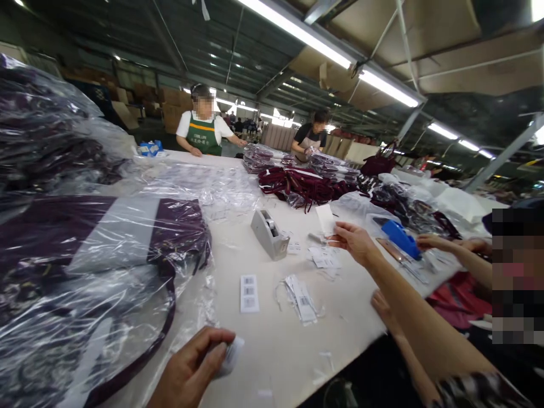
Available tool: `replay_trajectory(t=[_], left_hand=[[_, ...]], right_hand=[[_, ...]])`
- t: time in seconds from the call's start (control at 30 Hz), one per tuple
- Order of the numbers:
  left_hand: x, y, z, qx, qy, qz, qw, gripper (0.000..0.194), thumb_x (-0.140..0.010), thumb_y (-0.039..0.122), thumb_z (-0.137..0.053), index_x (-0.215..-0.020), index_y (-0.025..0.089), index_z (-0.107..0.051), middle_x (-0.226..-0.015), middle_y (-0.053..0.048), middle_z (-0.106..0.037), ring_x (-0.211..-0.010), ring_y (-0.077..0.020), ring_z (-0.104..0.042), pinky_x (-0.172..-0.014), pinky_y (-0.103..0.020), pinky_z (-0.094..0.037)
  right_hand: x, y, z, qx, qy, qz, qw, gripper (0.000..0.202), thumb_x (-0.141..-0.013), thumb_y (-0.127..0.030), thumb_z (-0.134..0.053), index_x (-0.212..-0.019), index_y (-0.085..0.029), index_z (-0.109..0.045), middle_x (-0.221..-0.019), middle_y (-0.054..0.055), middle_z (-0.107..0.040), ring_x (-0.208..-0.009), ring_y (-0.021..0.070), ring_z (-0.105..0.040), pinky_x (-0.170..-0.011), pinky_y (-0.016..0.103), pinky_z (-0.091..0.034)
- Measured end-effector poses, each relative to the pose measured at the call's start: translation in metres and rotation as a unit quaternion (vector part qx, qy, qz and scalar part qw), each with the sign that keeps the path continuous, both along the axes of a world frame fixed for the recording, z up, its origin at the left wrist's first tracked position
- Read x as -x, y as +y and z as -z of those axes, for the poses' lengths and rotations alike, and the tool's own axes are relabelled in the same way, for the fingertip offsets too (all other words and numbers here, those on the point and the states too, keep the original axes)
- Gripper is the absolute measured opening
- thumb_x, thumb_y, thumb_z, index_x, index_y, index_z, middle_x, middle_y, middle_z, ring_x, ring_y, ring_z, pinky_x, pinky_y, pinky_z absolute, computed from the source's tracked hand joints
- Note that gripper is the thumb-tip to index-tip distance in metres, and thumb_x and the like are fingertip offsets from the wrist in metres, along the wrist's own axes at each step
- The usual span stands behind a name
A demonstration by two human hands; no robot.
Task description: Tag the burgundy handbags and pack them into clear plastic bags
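- My left hand (191,368), nearest of all, pinches a small white label (232,358) with blurred print between thumb and fingers, over the white table (272,351).
- Left of it I see a purple bag (114,283) lying wrapped in clear plastic.
- Just beyond my left hand, a barcode strip (249,293) lies flat, with a bunch of white tags (302,300) and their strings to its right.
- Under my right forearm, another hand (381,306) sits at the table edge; I cannot tell whose.
- My right hand (356,242) reaches farther out, fingers narrowed on a white card (325,218); loose labels (324,257) lie below it.
- Left of that hand stands a grey tape dispenser (271,235).
- To my right, a co-worker's hand (436,243) is at a blue tool (400,239).
- Farther back, dark red straps (297,184) lie heaped.
- Across the table stand a person in a green apron (204,136) and another person in a dark top (302,139).
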State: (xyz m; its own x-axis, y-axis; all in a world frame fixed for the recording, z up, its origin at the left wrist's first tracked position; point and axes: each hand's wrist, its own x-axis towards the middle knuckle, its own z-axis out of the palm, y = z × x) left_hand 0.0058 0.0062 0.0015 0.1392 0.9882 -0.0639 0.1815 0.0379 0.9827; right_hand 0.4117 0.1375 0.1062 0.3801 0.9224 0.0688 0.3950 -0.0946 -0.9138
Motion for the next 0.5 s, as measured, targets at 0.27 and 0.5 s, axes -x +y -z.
replay_trajectory(t=[0.27,0.5], left_hand=[[0.004,-0.001,-0.045,-0.042,-0.090,0.009,0.995,0.052,-0.084,0.058,-0.059,-0.111,0.015,-0.069,-0.095,-0.008,-0.072,-0.085,-0.0218,-0.066,-0.079,-0.031,-0.051],[0.007,-0.034,-0.043,0.041,-0.157,0.077,0.984,0.043,-0.074,0.054,-0.073,-0.084,0.011,-0.071,-0.068,-0.003,-0.065,-0.054,-0.0102,-0.053,-0.051,-0.020,-0.040]], right_hand=[[0.134,-0.116,-0.035,0.139,0.110,-0.259,0.949,0.036,-0.070,-0.037,-0.080,-0.095,-0.013,-0.070,-0.069,0.002,-0.068,-0.055,0.0122,-0.063,-0.045,0.022,-0.054],[0.200,-0.161,-0.024,0.216,0.099,-0.368,0.899,0.037,-0.073,-0.040,-0.075,-0.098,-0.014,-0.067,-0.058,-0.002,-0.062,-0.050,0.0115,-0.059,-0.041,0.021,-0.049]])
